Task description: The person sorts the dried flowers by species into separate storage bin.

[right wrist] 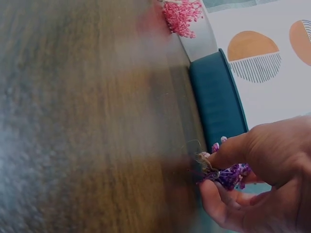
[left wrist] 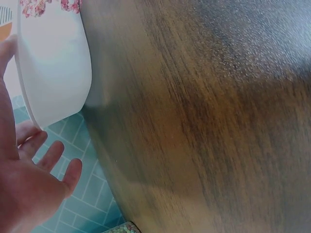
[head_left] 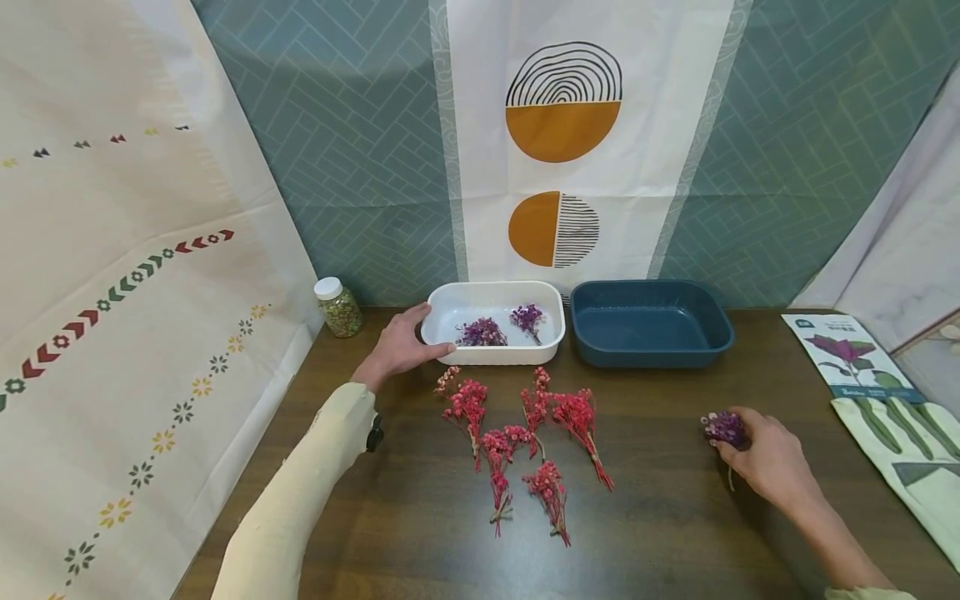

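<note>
My left hand (head_left: 402, 343) holds the left end of a white dish (head_left: 498, 357), thumb at the front rim and fingertips at the far-left corner. Two purple dried flower bunches (head_left: 482, 332) lie inside it. At the right, my right hand (head_left: 772, 460) pinches another small purple dried flower bunch (head_left: 724, 428) just above the table; its stems show between thumb and fingers in the right wrist view. Several pink dried flower bunches (head_left: 576, 417) lie on the table in front of the white dish. A dark blue dish (head_left: 651, 358) stands right of the white one.
A white-capped jar (head_left: 341, 312) stands at the back left of the wooden table (head_left: 652, 517). Along the right edge lie a seed packet (head_left: 853, 354) and patterned gloves (head_left: 911, 467). Fabric hangs behind the dishes and at the left.
</note>
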A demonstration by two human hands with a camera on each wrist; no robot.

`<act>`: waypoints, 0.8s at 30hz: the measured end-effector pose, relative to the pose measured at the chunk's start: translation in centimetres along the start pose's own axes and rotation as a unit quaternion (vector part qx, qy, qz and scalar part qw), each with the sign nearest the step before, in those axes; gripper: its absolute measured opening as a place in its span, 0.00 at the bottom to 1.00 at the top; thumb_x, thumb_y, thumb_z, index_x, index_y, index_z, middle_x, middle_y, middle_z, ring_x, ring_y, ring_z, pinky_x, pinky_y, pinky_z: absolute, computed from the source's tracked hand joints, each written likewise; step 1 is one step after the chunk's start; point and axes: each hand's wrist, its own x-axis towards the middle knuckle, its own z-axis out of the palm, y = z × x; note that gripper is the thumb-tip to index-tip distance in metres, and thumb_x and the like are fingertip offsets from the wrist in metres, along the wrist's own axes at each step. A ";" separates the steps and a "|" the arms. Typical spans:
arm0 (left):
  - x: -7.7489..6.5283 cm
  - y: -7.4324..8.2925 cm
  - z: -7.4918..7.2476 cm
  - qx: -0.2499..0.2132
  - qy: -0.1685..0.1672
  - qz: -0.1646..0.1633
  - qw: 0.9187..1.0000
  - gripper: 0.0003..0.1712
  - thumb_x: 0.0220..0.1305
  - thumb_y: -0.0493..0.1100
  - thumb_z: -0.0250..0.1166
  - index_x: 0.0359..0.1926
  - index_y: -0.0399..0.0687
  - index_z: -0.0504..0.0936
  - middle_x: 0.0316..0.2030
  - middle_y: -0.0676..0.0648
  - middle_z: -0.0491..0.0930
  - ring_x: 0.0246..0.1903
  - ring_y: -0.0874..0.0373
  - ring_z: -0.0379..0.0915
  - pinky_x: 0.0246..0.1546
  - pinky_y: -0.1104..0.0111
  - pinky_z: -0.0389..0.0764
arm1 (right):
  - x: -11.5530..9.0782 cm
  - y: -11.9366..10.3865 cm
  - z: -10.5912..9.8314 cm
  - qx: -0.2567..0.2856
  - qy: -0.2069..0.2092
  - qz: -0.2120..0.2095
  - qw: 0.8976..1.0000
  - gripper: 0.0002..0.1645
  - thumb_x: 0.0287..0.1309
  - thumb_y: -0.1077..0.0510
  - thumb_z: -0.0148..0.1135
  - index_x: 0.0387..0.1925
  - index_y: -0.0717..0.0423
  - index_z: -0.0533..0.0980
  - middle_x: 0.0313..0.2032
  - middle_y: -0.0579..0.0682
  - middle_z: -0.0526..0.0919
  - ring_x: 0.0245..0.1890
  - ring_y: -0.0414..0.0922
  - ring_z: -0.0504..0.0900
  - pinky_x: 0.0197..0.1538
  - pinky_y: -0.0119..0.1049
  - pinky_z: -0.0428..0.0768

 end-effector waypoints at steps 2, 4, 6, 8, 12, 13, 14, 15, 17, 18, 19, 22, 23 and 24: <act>0.0 -0.1 0.0 0.002 0.000 0.000 1.000 0.58 0.54 0.66 0.70 0.75 0.38 0.60 0.74 0.40 0.58 0.71 0.39 0.53 0.67 0.44 0.59 | 0.1 0.0 0.0 0.002 0.005 -0.007 1.000 0.31 0.48 0.64 0.73 0.50 0.79 0.71 0.39 0.77 0.78 0.38 0.70 0.78 0.40 0.67 0.74; 0.1 -0.1 0.1 0.004 0.000 0.000 1.000 0.58 0.54 0.67 0.70 0.75 0.38 0.60 0.74 0.40 0.58 0.71 0.40 0.53 0.67 0.45 0.59 | 0.2 -0.1 -0.1 0.006 0.010 -0.013 1.000 0.32 0.47 0.64 0.74 0.50 0.78 0.72 0.38 0.75 0.78 0.37 0.68 0.78 0.39 0.66 0.74; 0.1 -0.2 0.1 0.005 0.001 0.000 1.000 0.58 0.54 0.67 0.70 0.75 0.38 0.60 0.74 0.39 0.58 0.71 0.39 0.54 0.67 0.45 0.59 | 0.3 -0.1 -0.1 0.007 0.020 -0.023 1.000 0.32 0.46 0.64 0.75 0.50 0.78 0.72 0.37 0.74 0.79 0.36 0.67 0.79 0.38 0.65 0.74; 0.1 -0.2 0.1 0.005 0.001 0.001 1.000 0.58 0.54 0.67 0.71 0.75 0.38 0.60 0.74 0.39 0.58 0.71 0.39 0.54 0.67 0.44 0.59 | 0.5 -0.2 -0.2 0.009 0.026 -0.029 0.999 0.32 0.45 0.65 0.76 0.50 0.77 0.72 0.35 0.72 0.79 0.35 0.65 0.78 0.38 0.65 0.74; 0.1 -0.2 0.2 0.004 0.000 0.002 1.000 0.58 0.54 0.67 0.70 0.75 0.38 0.60 0.74 0.39 0.59 0.70 0.39 0.54 0.67 0.44 0.58 | 0.9 -0.6 -0.5 0.011 0.028 -0.035 0.999 0.33 0.44 0.65 0.76 0.50 0.77 0.72 0.35 0.69 0.79 0.34 0.63 0.77 0.37 0.64 0.75; 0.1 -0.2 0.2 0.004 0.000 0.002 1.000 0.58 0.54 0.67 0.70 0.75 0.38 0.60 0.74 0.39 0.59 0.70 0.40 0.54 0.67 0.45 0.58 | 1.1 -0.8 -0.5 0.011 0.029 -0.037 0.999 0.33 0.44 0.65 0.76 0.50 0.77 0.72 0.35 0.70 0.79 0.34 0.62 0.77 0.37 0.64 0.75; 0.1 -0.2 0.2 0.003 0.000 0.002 1.000 0.58 0.54 0.67 0.70 0.75 0.38 0.60 0.74 0.39 0.59 0.71 0.40 0.54 0.67 0.45 0.58 | 1.2 -0.9 -0.6 0.012 0.029 -0.040 0.999 0.33 0.44 0.65 0.76 0.51 0.77 0.72 0.35 0.69 0.79 0.34 0.62 0.77 0.36 0.64 0.75; 0.1 -0.2 0.2 0.002 0.000 0.001 1.000 0.58 0.54 0.67 0.70 0.75 0.39 0.60 0.74 0.39 0.59 0.71 0.40 0.54 0.67 0.45 0.58 | 1.4 -1.0 -0.7 0.012 0.029 -0.042 0.999 0.33 0.44 0.65 0.76 0.51 0.77 0.72 0.35 0.69 0.79 0.34 0.62 0.76 0.36 0.63 0.75; 0.1 -0.2 0.1 0.001 0.000 0.001 1.000 0.58 0.54 0.67 0.70 0.75 0.38 0.60 0.74 0.40 0.58 0.71 0.40 0.54 0.67 0.45 0.58 | 1.7 -1.3 -0.8 0.011 0.032 -0.048 0.998 0.33 0.44 0.66 0.76 0.51 0.76 0.72 0.35 0.69 0.79 0.34 0.61 0.76 0.36 0.62 0.75; 0.1 -0.2 0.1 0.001 0.000 0.001 1.000 0.58 0.54 0.67 0.70 0.75 0.38 0.60 0.74 0.40 0.58 0.71 0.40 0.54 0.67 0.45 0.58 | 1.9 -1.5 -0.9 0.011 0.033 -0.050 0.998 0.33 0.44 0.66 0.76 0.51 0.76 0.72 0.35 0.68 0.79 0.33 0.61 0.76 0.35 0.62 0.75; 0.1 -0.2 0.1 0.001 0.000 0.000 1.000 0.58 0.54 0.67 0.70 0.75 0.38 0.60 0.74 0.40 0.58 0.71 0.40 0.53 0.67 0.45 0.58 | 2.0 -1.7 -1.0 0.011 0.031 -0.051 0.998 0.33 0.44 0.66 0.76 0.51 0.76 0.73 0.35 0.68 0.79 0.34 0.61 0.76 0.36 0.62 0.75; 0.0 -0.2 0.1 0.000 0.000 0.001 1.000 0.58 0.54 0.67 0.71 0.75 0.38 0.60 0.74 0.39 0.58 0.71 0.40 0.53 0.67 0.45 0.58 | 2.5 -2.3 -1.2 0.011 0.025 -0.053 0.998 0.33 0.46 0.65 0.76 0.52 0.75 0.72 0.37 0.70 0.79 0.35 0.62 0.77 0.37 0.62 0.76; 0.1 -0.2 0.1 0.000 0.000 0.000 1.000 0.58 0.54 0.67 0.70 0.75 0.38 0.60 0.74 0.40 0.58 0.71 0.40 0.54 0.67 0.45 0.58 | 2.7 -2.6 -1.3 0.012 0.023 -0.054 0.998 0.33 0.46 0.65 0.76 0.53 0.75 0.72 0.37 0.70 0.79 0.35 0.62 0.77 0.37 0.62 0.76; 0.0 -0.2 0.1 0.000 0.000 0.000 1.000 0.58 0.54 0.67 0.70 0.75 0.38 0.60 0.74 0.39 0.58 0.71 0.40 0.54 0.67 0.45 0.58 | 2.9 -2.7 -1.4 0.014 0.020 -0.056 0.998 0.33 0.46 0.65 0.76 0.53 0.75 0.72 0.38 0.71 0.78 0.36 0.62 0.78 0.37 0.62 0.76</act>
